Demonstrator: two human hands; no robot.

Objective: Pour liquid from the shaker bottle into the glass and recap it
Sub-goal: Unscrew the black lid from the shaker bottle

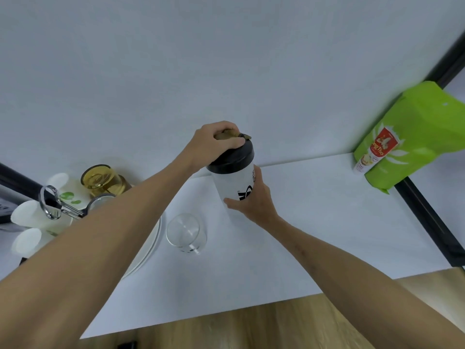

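White shaker bottle (234, 187), black lid (232, 157), upright

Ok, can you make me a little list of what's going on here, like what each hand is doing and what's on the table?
left hand: left hand on top of the black lid, fingers curled over its cap
right hand: right hand holds the side of the shaker bottle
bottle: upright on the white table, lid on
glass: clear glass beside the bottle, nearer the person, looks empty
other things: green bag at far right; amber glass and white plates at left
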